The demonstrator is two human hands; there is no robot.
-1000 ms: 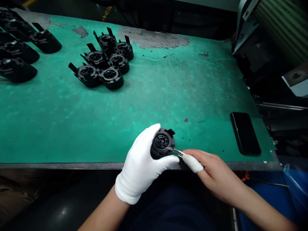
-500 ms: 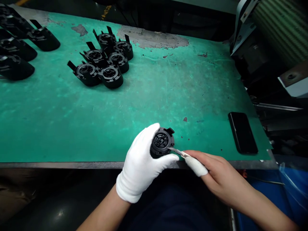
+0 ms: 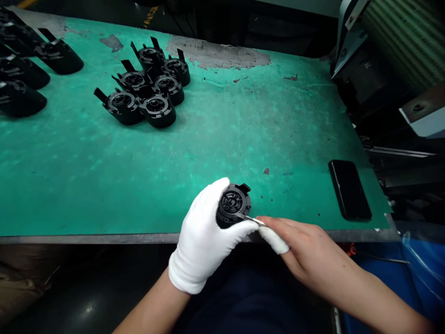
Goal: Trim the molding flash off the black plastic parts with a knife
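Observation:
My left hand, in a white glove, is wrapped around a round black plastic part close to the table's front edge. The part's ringed face with small holes is turned up, and a tab sticks out at its far side. My right hand, bare apart from a white cover on the thumb, grips a slim craft knife. The blade lies against the near side of the part's face. Most of the knife's handle is hidden in my fingers.
On the green tabletop stands a cluster of several similar black parts, with more black parts at the far left. A black phone lies near the right edge. Machinery rises beyond that edge, and a blue bin sits below it.
My right hand has moved slightly left, bringing the knife's blade further across the near side of the part. My left hand keeps its hold. The whole view has shifted a little.

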